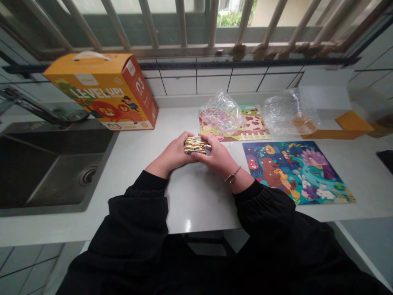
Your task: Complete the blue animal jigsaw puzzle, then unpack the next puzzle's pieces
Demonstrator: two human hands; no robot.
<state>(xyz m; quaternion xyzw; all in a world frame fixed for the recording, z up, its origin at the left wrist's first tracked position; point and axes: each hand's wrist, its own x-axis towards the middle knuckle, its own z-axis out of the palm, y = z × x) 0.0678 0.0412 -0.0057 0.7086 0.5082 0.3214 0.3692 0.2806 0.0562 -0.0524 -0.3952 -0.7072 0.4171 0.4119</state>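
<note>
Over the middle of the white counter, a compact stack of jigsaw puzzle pieces [195, 145] is held between both hands, its layered edges facing up. My left hand [175, 152] wraps around the left side of the stack. On the other side, my right hand [217, 154] grips it with thumb in front and fingers behind. Some of the fingers are hidden by the stack and the hands. Right of my right hand lies a colourful picture puzzle sheet [294, 172] with a bear and rabbits. Behind the hands is a farm picture sheet [253, 125].
Crumpled clear plastic [222, 112] lies on the farm sheet, and more clear plastic [290, 112] sits to its right. An opened orange-and-white box [353, 125] is at the back right. An orange carton [104, 96] stands at the back left beside the sink [101, 164]. A barred window is behind.
</note>
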